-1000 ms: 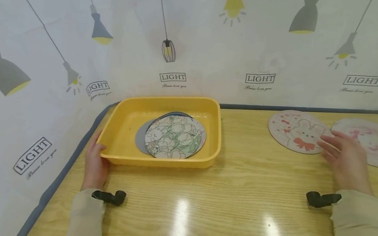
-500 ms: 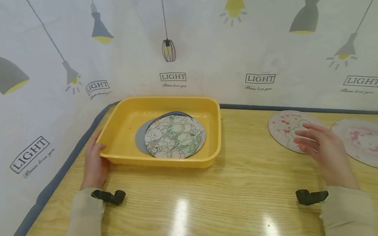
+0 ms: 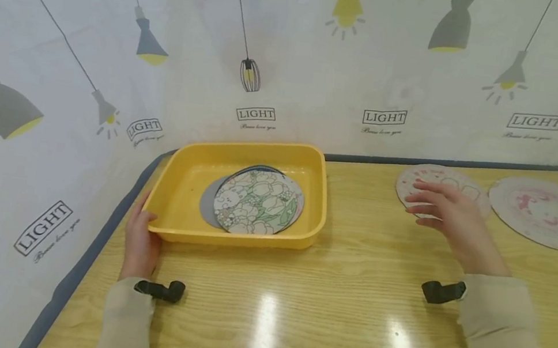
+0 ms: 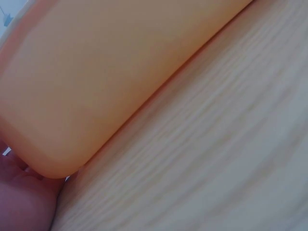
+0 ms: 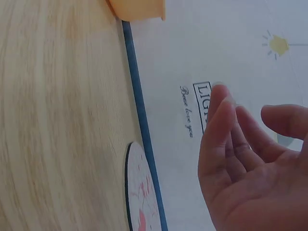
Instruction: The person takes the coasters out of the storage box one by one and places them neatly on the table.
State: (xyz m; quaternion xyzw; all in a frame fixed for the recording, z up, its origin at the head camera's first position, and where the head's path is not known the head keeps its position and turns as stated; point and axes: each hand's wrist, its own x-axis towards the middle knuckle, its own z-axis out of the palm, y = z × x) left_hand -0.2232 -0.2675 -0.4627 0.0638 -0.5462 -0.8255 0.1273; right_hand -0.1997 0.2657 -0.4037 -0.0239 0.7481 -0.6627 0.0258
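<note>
My left hand point(image 3: 142, 241) grips the near left corner of a yellow plastic tray point(image 3: 234, 240), thumb at the rim and fingers along the outer side. Inside the tray lie overlapping round mats, the top one a floral rabbit-print mat point(image 3: 259, 203) over a grey disc point(image 3: 207, 207). My right hand point(image 3: 453, 221) hovers with nothing in it over a round pink rabbit mat point(image 3: 430, 173), covering part of its print. In the right wrist view, its fingers point(image 5: 216, 130) are loosely bent and the thumb stands apart, above the same mat point(image 5: 143, 192).
Another round mat with a pink print point(image 3: 548, 216) lies at the far right, beside the rabbit mat. A white cloth with lamp drawings point(image 3: 311, 85) hangs behind and left of the wooden table point(image 3: 326, 296). A dark blue edge point(image 3: 359, 159) runs along the table's back.
My right hand has moved left, away from the far right mat and across the rabbit mat, holding nothing. The left hand and the tray have stayed in place.
</note>
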